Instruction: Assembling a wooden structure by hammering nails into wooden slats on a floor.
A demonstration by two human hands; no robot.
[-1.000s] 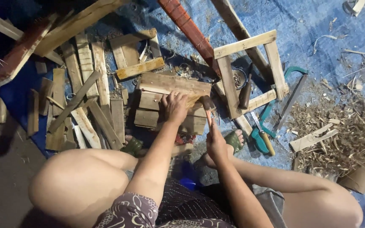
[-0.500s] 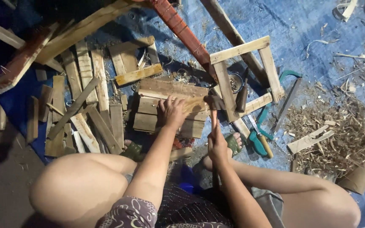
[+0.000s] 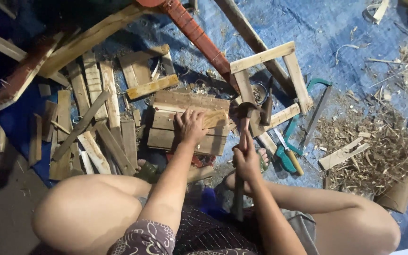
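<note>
My left hand (image 3: 191, 126) presses flat on a short pale wood slat (image 3: 216, 118) that lies across a stack of wooden boards (image 3: 185, 120). My right hand (image 3: 246, 160) grips the wooden handle of a hammer (image 3: 244, 118). The hammer's metal head sits low, right at the slat's right end. Both arms reach out over my bent knees. I sit on the ground behind the boards.
A square wooden frame (image 3: 270, 87) lies right of the hammer. A green-framed hacksaw (image 3: 315, 111) and a chisel (image 3: 289, 153) lie beside it. Loose slats (image 3: 90, 118) spread at left, wood shavings (image 3: 378, 141) at right, on a blue tarp (image 3: 327, 33). A reddish plank (image 3: 199, 40) crosses above.
The hammer head has come down from a raised position onto the right end of the slat. My left hand stays on the boards.
</note>
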